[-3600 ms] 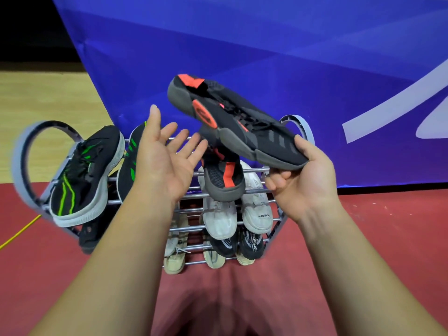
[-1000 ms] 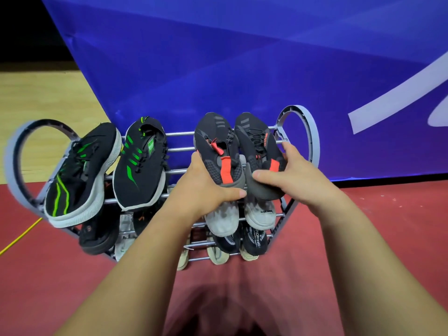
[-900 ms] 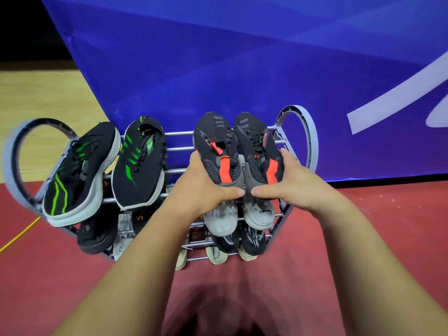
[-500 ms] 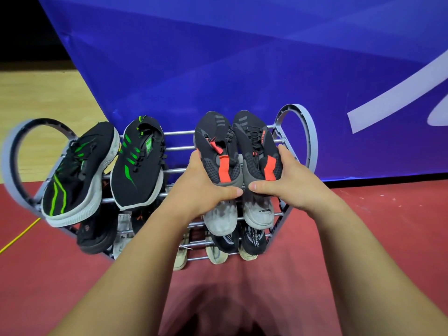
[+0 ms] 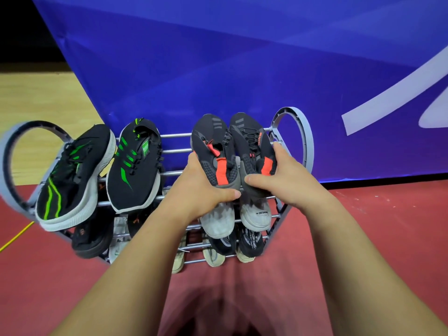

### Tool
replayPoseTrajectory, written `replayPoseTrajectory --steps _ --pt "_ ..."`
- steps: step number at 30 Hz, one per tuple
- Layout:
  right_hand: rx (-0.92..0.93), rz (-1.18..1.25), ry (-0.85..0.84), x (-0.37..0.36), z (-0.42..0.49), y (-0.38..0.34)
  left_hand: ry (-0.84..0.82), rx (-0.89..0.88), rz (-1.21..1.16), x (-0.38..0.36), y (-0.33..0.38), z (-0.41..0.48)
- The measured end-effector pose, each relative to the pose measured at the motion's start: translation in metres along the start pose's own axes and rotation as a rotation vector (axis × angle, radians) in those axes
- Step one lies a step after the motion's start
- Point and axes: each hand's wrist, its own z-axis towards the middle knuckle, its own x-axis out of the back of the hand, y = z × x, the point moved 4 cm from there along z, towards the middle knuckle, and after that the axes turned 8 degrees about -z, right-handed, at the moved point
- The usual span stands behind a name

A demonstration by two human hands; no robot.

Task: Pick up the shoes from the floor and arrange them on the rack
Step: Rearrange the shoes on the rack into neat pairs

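Observation:
Two black shoes with orange heel tabs stand side by side, toes up, on the top tier of the grey metal shoe rack [image 5: 294,115] at its right end. My left hand [image 5: 198,187] grips the heel of the left black-and-orange shoe [image 5: 211,144]. My right hand [image 5: 286,175] grips the heel of the right black-and-orange shoe [image 5: 249,139], thumb under the heel. Two black shoes with green stripes [image 5: 133,166] lean on the same tier to the left.
Lower tiers hold grey shoes [image 5: 254,212], black patterned shoes [image 5: 247,241], beige shoes and a black shoe [image 5: 89,236]. A blue banner [image 5: 218,57] stands right behind the rack. Red floor [image 5: 375,226] lies in front, wooden floor [image 5: 36,98] at back left.
Earlier my right hand carried one black-and-orange shoe in the air with my left hand open. Now both shoes sit on the top tier with a hand gripping each heel. Little movement over the last second.

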Motion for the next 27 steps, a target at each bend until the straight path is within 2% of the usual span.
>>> replayPoseTrajectory --steps 3,6,8,12,18,23,27 --pt "0.036 -0.059 0.199 0.009 0.005 -0.026 0.035 -0.071 0.057 0.013 0.013 -0.010" --pt "0.107 -0.041 0.375 0.009 0.002 -0.064 0.276 -0.187 0.205 0.046 0.025 -0.019" --pt "0.173 0.054 0.377 -0.003 -0.004 -0.091 0.450 -0.245 0.269 0.074 0.025 -0.026" --pt "0.228 0.116 0.219 -0.051 -0.009 -0.129 0.615 -0.179 0.346 0.121 -0.003 -0.035" --pt "0.078 -0.015 -0.027 -0.119 0.002 -0.138 0.677 -0.006 0.520 0.164 -0.037 -0.046" --pt "-0.025 0.005 -0.194 -0.149 0.001 -0.142 0.594 0.320 0.526 0.189 -0.069 -0.061" --pt "-0.130 0.147 -0.380 -0.173 -0.007 -0.148 0.504 0.394 0.388 0.201 -0.089 -0.067"
